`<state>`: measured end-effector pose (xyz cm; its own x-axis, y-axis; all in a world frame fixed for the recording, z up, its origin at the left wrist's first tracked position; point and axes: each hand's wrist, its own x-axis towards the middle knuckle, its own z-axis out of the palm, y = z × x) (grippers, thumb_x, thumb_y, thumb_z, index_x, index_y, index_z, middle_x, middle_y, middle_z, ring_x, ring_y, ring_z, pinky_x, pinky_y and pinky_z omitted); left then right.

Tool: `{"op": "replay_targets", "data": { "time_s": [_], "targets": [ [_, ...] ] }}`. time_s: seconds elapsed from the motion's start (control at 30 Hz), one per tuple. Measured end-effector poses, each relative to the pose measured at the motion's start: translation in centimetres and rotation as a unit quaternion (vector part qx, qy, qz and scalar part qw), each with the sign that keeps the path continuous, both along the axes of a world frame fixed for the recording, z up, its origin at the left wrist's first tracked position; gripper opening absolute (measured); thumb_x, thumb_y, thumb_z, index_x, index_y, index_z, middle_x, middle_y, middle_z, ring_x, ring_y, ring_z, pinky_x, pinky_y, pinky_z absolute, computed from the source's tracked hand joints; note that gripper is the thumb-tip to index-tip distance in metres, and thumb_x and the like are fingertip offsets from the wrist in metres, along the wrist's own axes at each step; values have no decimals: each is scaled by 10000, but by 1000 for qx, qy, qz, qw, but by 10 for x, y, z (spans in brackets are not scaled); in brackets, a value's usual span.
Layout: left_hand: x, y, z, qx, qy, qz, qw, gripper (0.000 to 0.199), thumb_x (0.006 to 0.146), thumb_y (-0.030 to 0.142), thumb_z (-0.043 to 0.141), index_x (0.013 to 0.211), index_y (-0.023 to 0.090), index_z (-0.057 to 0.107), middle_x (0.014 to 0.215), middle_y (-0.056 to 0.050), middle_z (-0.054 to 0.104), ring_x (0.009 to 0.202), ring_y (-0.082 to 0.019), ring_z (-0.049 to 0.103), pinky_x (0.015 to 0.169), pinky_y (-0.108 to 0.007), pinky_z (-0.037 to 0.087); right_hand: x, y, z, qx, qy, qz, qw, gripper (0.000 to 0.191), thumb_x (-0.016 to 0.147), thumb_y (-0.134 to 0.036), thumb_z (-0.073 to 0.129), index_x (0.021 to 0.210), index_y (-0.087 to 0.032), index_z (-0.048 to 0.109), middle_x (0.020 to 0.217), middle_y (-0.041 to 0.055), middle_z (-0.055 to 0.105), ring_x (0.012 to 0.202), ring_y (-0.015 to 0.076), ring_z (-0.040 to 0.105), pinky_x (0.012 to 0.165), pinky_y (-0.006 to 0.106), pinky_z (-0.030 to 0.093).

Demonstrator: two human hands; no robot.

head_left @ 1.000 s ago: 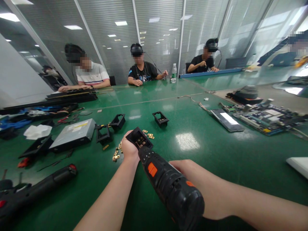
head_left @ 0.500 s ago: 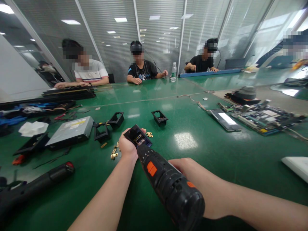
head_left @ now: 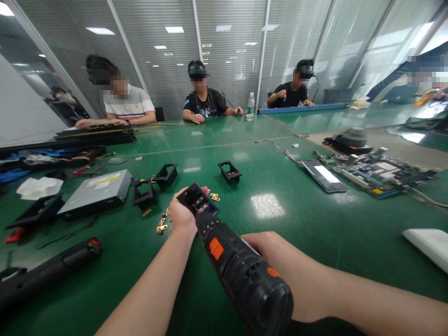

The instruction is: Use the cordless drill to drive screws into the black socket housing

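Observation:
My left hand (head_left: 183, 213) is closed around a black rectangular housing (head_left: 193, 196) with small metal parts inside. My right hand (head_left: 268, 247) grips a black power screwdriver (head_left: 241, 270) with orange buttons; its front end meets the near part of the housing, and the bit's tip cannot be made out. Small brass pieces (head_left: 161, 226) lie left of my left hand, and a few more (head_left: 215, 197) just right of it. Similar black frames (head_left: 165, 175) stand beyond my hands, one (head_left: 230, 172) by itself and another (head_left: 143, 193) at the left.
A silver drive box (head_left: 98, 191), white tissue (head_left: 39, 187) and black tool (head_left: 52, 268) occupy the left. Rightward lie a phone-like device (head_left: 324, 176), a circuit board (head_left: 381, 172) and a white object (head_left: 427, 245). Several people sit beyond, near a bottle (head_left: 250, 107).
The view has shifted slightly, so most things appear a little further left. Both hands keep their hold, and the screwdriver stays against the housing.

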<state>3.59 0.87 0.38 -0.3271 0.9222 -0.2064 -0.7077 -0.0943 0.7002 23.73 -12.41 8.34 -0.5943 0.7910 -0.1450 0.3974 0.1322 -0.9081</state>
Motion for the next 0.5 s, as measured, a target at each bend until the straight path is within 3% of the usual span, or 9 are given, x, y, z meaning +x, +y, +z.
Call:
{"op": "replay_targets", "data": {
  "time_s": [0.27, 0.5],
  "targets": [
    [-1, 1, 0, -16, 23, 7, 1000, 218, 758, 273, 500, 834, 144, 658, 745, -121, 730, 765, -302, 738, 679, -423, 585, -2, 0, -2, -28, 7, 13, 999, 177, 687, -179, 674, 855, -135, 635, 767, 8, 648, 732, 175, 512, 655, 289, 462],
    [3, -1, 3, -5, 27, 12, 1000, 218, 761, 271, 485, 767, 126, 647, 719, -153, 721, 725, -294, 732, 681, -403, 582, 2, 1, -2, 14, 27, 24, 999, 156, 645, -181, 674, 770, -143, 589, 722, 0, 591, 713, 170, 483, 605, 273, 421]
  ]
}}
